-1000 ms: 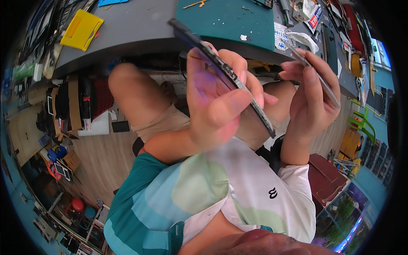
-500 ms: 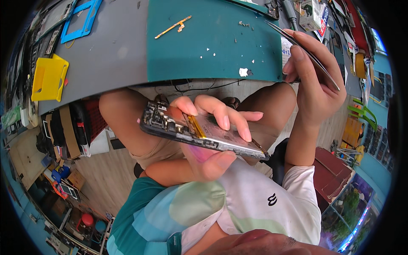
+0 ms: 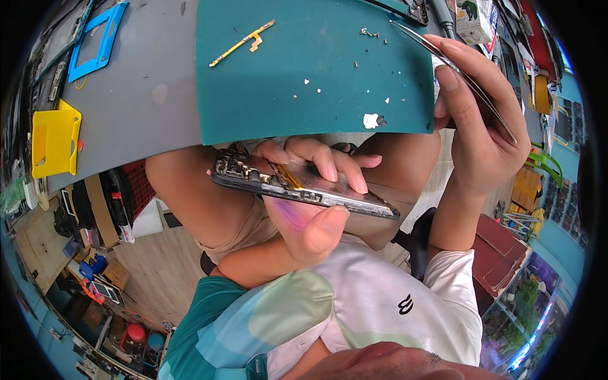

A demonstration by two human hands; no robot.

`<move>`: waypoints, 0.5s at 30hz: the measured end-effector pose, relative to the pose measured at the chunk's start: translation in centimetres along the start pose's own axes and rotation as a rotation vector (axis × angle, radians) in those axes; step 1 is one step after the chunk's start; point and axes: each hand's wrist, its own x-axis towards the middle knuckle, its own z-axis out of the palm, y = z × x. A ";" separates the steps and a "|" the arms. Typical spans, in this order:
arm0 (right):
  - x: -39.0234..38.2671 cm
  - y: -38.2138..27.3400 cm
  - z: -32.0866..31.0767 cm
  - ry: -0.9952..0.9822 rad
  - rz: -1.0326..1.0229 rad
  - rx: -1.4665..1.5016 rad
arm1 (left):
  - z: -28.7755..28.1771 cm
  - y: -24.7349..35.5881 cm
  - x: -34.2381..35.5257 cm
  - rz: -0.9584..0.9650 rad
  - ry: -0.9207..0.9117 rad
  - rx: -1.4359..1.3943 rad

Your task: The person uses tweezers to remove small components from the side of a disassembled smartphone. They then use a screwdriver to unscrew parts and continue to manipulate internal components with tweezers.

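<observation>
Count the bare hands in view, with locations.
2: bare left hand at picture centre, gripping an opened black rectangular phone; bare right hand at upper right, holding slim silver metal tweezers.

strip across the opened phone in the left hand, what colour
The strip is golden yellow, best seen in the head view.

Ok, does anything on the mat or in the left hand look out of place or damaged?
Small screw-like bits and pale crumbs lie loose on the green mat, looking untidy, with a ragged white scrap near its closest edge. The opened phone in the left hand shows bare internals; damage can't be told.
</observation>
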 end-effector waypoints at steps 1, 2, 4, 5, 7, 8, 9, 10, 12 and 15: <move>0.0 0.0 0.1 -0.002 -0.005 0.005 | 0.1 0.0 0.1 -0.006 0.031 -0.031; -0.1 0.1 0.1 -0.004 -0.011 0.009 | 0.1 0.0 0.2 -0.007 0.023 -0.022; -0.1 0.1 0.1 -0.001 -0.016 0.005 | 0.0 0.2 0.4 -0.009 0.006 -0.004; -0.1 0.1 0.1 0.004 -0.014 -0.004 | 0.0 0.2 0.5 -0.007 0.008 0.003; -0.1 0.1 0.1 0.015 -0.014 -0.020 | 0.0 0.2 0.6 -0.001 0.011 0.017; -0.1 0.1 0.2 0.019 -0.016 -0.027 | 0.0 0.1 0.6 0.004 0.013 0.017; -0.1 0.1 0.2 0.023 -0.017 -0.035 | 0.0 0.0 0.7 0.010 0.014 0.019; -0.1 0.1 0.2 0.025 -0.021 -0.031 | 0.0 0.0 0.7 0.015 0.016 0.020; -0.1 0.2 0.2 0.031 -0.026 -0.027 | -0.2 -0.1 1.0 0.015 -0.003 0.035; -0.1 0.1 0.3 0.035 -0.018 -0.028 | -0.6 -0.3 1.4 0.032 -0.038 0.050</move>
